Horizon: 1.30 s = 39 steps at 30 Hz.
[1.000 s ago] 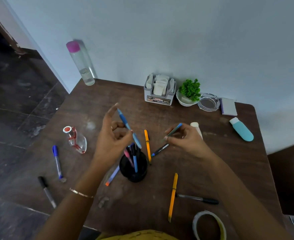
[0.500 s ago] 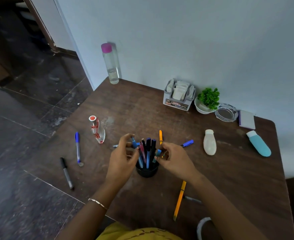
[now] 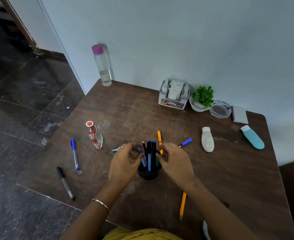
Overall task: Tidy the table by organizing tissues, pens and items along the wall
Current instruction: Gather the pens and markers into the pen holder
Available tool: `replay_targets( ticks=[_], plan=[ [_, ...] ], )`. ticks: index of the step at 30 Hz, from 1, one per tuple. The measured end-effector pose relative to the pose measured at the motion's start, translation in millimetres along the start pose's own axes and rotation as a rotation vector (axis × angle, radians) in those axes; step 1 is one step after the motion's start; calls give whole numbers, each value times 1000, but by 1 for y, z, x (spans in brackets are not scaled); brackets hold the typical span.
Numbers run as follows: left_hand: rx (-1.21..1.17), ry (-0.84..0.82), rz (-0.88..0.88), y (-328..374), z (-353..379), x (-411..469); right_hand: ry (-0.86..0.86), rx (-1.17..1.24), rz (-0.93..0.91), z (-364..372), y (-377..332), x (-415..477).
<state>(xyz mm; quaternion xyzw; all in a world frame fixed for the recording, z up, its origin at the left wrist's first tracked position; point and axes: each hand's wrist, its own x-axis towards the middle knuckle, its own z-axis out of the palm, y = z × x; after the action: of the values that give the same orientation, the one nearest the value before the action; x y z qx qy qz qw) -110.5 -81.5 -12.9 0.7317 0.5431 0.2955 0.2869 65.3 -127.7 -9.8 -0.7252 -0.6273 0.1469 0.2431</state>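
One wide-angle camera, worn on the person's head, looks forward and steeply down across the wooden table [image 3: 229, 170] from its near edge, close over the black pen cup [image 3: 148, 174] at its middle, facing the wall [image 3: 177, 40] along its far edge.

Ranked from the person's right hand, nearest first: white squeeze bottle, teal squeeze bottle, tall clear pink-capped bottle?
1. White squeeze bottle, just right of the right hand.
2. Teal squeeze bottle, out at the far right.
3. Tall clear pink-capped bottle, far left corner at the back.
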Motion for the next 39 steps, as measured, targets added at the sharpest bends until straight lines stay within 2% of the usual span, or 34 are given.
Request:
replay_targets(
  ticks=[4, 7, 10, 15, 17, 20, 25, 27, 30, 33, 35, 39],
  plan=[
    [-93, -9, -21, -2, -8, 4, 45, 55, 33, 1, -4, 2],
    [-167, 66, -92, -11, -16, 15, 115, 103, 90, -2, -4, 6],
    [-7, 55, -70, -37, -18, 36, 152, 95, 218, -2, 15, 14],
    [330, -329, 6, -75, 0, 70, 46, -50, 381, 7, 58, 33],
    [434, -397, 68, -80, 9, 76, 12, -62, 486, 11, 68, 40],
    [512, -408, 117, -80, 18, 80, -14, -33, 594, 16, 73, 48],
    [571, -367, 176, -76, 18, 80, -58, 8, 662, 26, 77, 60],
    [429, -262, 123, -69, 13, 79, -65, 50, 706, 27, 74, 62],
    [19, -74, -46, -48, -3, 78, -66, 150, 795, 26, 76, 64],
    [-263, 5, -139, -28, -20, 67, -26, 291, 866, 22, 79, 62],
    [-393, 15, -134, -21, -28, 55, 71, 391, 832, 15, 73, 56],
    [-498, -8, -104, -7, -40, 30, 237, 644, 592, -12, 42, 35]
  ],
)
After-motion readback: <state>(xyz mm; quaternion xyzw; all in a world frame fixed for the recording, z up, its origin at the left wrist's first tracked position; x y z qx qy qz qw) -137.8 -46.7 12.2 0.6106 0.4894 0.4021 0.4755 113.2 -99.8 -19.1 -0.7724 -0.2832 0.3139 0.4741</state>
